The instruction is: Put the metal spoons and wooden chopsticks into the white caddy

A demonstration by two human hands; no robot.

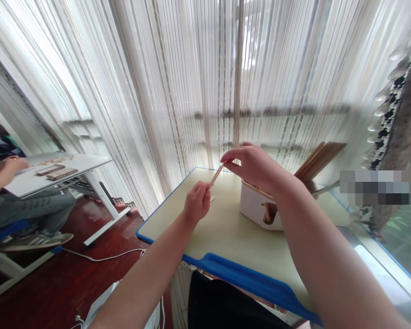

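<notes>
A thin wooden stick [216,175] is held between both hands above the pale table [226,233]. My left hand [197,201] is closed in a fist round its lower end. My right hand [251,165] pinches its upper end with fingertips. Just right of the hands stands a white holder [255,206] with several long wooden sticks [320,160] leaning out of it to the right. A small pale piece lies on the table behind my left hand.
The table has a blue rim [246,276]. Striped sheer curtains [192,82] hang close behind it. At left another person's hand [10,167] rests on a white desk [51,171] with flat pieces on it. A white cable [102,258] crosses the dark red floor.
</notes>
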